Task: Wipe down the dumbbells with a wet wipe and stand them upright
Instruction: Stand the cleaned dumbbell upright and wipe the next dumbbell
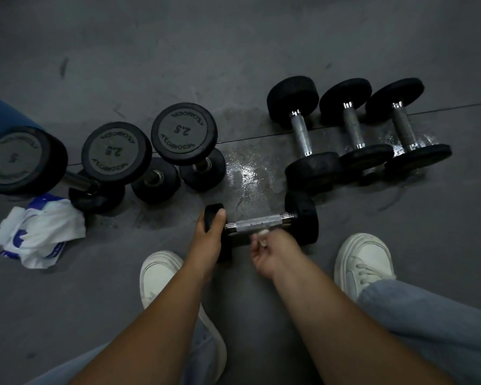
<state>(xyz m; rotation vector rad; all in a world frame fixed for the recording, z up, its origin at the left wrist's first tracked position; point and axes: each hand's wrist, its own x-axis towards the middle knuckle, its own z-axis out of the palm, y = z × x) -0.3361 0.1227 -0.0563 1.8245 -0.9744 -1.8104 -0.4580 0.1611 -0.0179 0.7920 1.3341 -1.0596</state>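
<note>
— Where is the left hand (209, 234)?
— Curled round the left head of the dumbbell (263, 221), which lies on its side on the floor (261, 290).
— And the right hand (271, 255)?
— Just below the handle, pinching the wet wipe (262, 234) up at the bar's near edge.

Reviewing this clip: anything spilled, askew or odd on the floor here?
Yes. A wet patch glistens on the floor between the upright dumbbells and the three lying dumbbells, spreading under those. A crumpled white-and-blue packet lies loose at the left. No damage shows.
</note>
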